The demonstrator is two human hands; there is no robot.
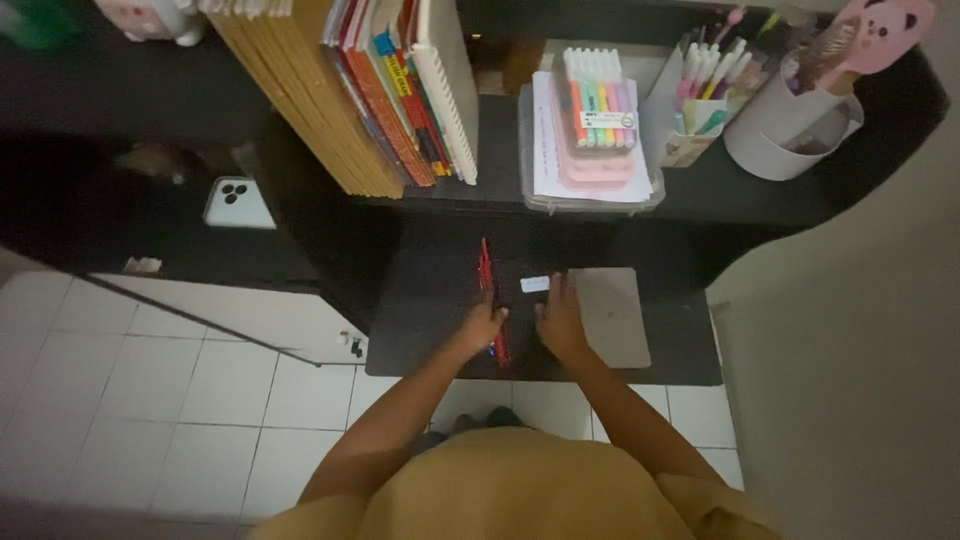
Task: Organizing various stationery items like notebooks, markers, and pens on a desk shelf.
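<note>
As seen from above, the red book (490, 300) stood on edge on the counter (430, 300), long axis running away from the body. Left hand (483, 325) was closed on its near end; right hand (560, 318) lay flat, empty, just beside.

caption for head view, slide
Both hands, left hand and right hand, rest on a dark book on black desk.

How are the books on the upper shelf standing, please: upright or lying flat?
Upright: the books stand side by side on the shelf, leaning slightly.
</note>
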